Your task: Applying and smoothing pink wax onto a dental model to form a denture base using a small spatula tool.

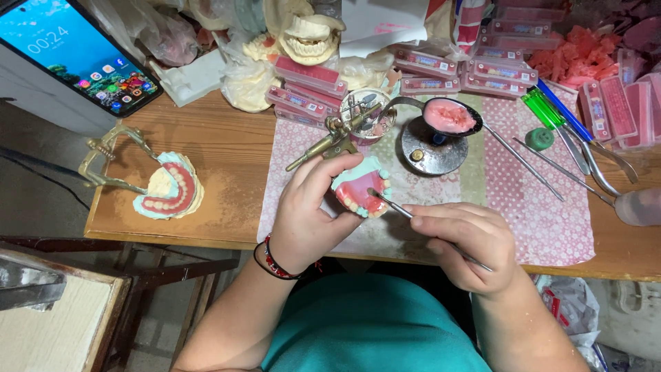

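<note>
- Far left: a second wax denture [170, 187] on its cast in a brass articulator [110, 160], near the table [227, 148] edge; easily knocked off by a stray elbow.
- Left hand [310, 213], fingers curled tight around the pink wax denture [359, 191], held above the near table edge.
- Right hand [463, 242], fingers pinched narrow on a thin metal carving tool [413, 217], tip touching the wax; could gouge wax or shift a tooth on a slip.
- Small round cup [367, 114]: metal burs standing inside.
- Spoon [449, 116] over the burner: soft pink wax, likely to spill if bumped.
</note>
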